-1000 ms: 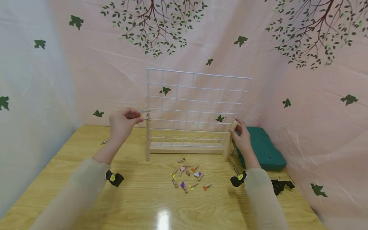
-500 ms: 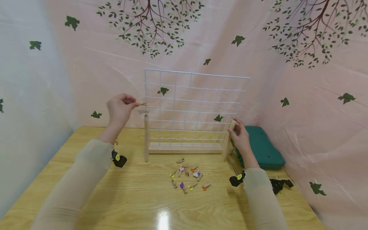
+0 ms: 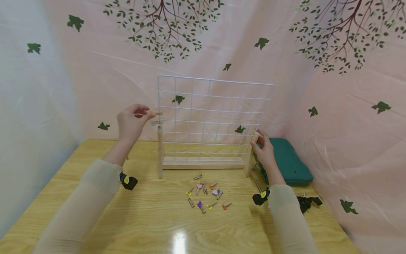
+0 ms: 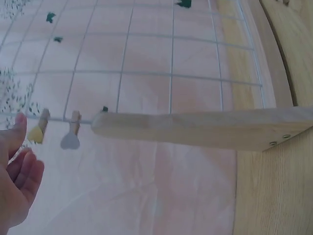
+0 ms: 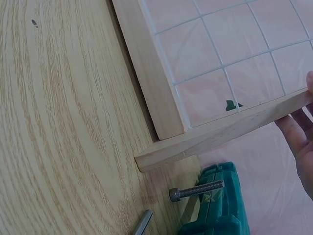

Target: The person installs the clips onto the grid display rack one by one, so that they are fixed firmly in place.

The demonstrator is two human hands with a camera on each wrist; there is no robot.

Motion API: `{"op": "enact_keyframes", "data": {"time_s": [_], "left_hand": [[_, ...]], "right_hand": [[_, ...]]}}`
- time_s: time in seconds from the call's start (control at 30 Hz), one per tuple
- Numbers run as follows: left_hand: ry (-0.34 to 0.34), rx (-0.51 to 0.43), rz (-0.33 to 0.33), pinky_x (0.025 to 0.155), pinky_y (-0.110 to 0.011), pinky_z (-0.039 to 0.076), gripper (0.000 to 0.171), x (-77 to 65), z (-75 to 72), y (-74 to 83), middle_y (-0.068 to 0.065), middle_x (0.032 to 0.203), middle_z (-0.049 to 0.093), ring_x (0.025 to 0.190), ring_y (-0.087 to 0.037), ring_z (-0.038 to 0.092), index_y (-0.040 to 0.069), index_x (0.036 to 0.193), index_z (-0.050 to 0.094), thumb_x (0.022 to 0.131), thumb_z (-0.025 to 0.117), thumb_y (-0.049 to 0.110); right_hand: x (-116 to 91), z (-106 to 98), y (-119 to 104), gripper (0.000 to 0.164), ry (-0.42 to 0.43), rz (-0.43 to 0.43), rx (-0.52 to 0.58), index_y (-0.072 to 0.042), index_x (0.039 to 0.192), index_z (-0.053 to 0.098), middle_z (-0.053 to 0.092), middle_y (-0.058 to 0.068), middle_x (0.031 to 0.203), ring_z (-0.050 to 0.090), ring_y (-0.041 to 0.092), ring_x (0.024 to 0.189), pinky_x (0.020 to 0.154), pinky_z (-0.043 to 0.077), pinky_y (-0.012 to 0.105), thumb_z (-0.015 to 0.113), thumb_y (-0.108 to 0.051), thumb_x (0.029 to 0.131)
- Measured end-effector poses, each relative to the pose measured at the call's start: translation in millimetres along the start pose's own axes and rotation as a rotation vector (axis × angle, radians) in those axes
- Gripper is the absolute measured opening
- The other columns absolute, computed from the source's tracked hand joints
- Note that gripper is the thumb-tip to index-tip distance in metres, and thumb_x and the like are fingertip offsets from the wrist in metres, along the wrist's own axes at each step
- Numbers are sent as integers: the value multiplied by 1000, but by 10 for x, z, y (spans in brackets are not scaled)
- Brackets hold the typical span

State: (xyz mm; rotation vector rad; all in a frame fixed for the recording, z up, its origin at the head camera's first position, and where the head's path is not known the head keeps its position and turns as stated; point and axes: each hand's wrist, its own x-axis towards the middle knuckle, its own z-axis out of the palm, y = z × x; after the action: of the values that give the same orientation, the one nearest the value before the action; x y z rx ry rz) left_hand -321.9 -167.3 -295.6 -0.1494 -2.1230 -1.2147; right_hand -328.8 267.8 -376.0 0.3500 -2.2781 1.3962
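Your L hand (image 3: 131,118) looks let go, just by the yellow clip (image 4: 35,135). That & the grey clip (image 4: 70,140) are on the grid's (image 4: 171,75) L edge. R hand (image 3: 265,151) grips the R post (image 3: 249,157). Loose clips (image 3: 199,187) left on table (image 3: 152,211).

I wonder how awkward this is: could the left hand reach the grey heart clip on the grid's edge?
Probably yes: the left hand looks empty, and the grey heart clip juts outward from the wire grid. The yellow clip sits just above, with a gap between.
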Motion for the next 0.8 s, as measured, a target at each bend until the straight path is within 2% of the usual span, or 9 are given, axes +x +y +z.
{"op": "enact_keyframes", "data": {"time_s": [0.1, 0.2, 0.27, 0.4, 0.5, 0.67, 0.73, 0.8], "left_hand": [[-15, 6, 84, 59, -13, 44, 27, -145, -9, 67, -5, 83, 66, 70, -10, 56, 7, 92, 66, 74, 71, 27], [-84, 8, 172, 57, -14, 44, 23, -344, 56, 103, -6, 81, 66, 67, -11, 57, 6, 90, 67, 72, 73, 19], [-164, 21, 195, 57, -15, 46, 23, -500, 138, 76, -5, 82, 66, 66, -11, 57, 6, 90, 67, 71, 74, 19], [-361, 56, 146, 61, -21, 48, 29, -848, 327, -38, -1, 85, 66, 70, -10, 56, 11, 94, 66, 70, 74, 27], [-497, 52, 122, 63, -23, 48, 32, -1118, 473, -144, 0, 86, 65, 74, -12, 57, 12, 96, 66, 70, 73, 30], [-711, 45, 212, 65, -24, 48, 31, -1522, 697, -334, 1, 86, 63, 77, -14, 56, 12, 96, 66, 70, 73, 27], [-791, 47, 253, 66, -23, 48, 32, -1642, 760, -374, 0, 85, 62, 77, -13, 55, 9, 98, 66, 70, 73, 24], [-857, 44, 249, 66, -21, 48, 33, -1732, 819, -395, -1, 85, 62, 76, -10, 54, 8, 98, 66, 70, 74, 22]], "right_hand": [[1, 5, -2, 55, -1, -7, 8, -7, 136, 31, 47, 23, 126, 45, 36, 115, 67, 44, 11, 56, -8, 87], [2, 7, -2, 55, -4, -11, 17, -6, 136, 30, 47, 24, 126, 45, 37, 115, 66, 43, 9, 56, -7, 87], [4, 5, 1, 55, -8, -11, 24, -5, 136, 30, 46, 25, 126, 45, 37, 115, 65, 43, 9, 56, -6, 87], [11, 2, 9, 55, -16, 0, 31, -6, 136, 29, 44, 26, 127, 44, 37, 116, 67, 47, 15, 55, -6, 87], [15, -2, 17, 55, -19, 7, 16, -8, 136, 30, 44, 25, 128, 43, 36, 117, 71, 50, 25, 55, -6, 87], [25, -11, 40, 55, -23, 13, -5, -11, 136, 30, 44, 22, 129, 43, 36, 118, 76, 50, 46, 55, -8, 88], [26, -12, 50, 55, -26, 16, -9, -13, 136, 30, 44, 21, 129, 43, 35, 118, 75, 49, 48, 55, -9, 88], [23, -11, 56, 55, -27, 16, -10, -13, 136, 29, 44, 21, 129, 43, 35, 118, 75, 50, 48, 55, -9, 88]]}}
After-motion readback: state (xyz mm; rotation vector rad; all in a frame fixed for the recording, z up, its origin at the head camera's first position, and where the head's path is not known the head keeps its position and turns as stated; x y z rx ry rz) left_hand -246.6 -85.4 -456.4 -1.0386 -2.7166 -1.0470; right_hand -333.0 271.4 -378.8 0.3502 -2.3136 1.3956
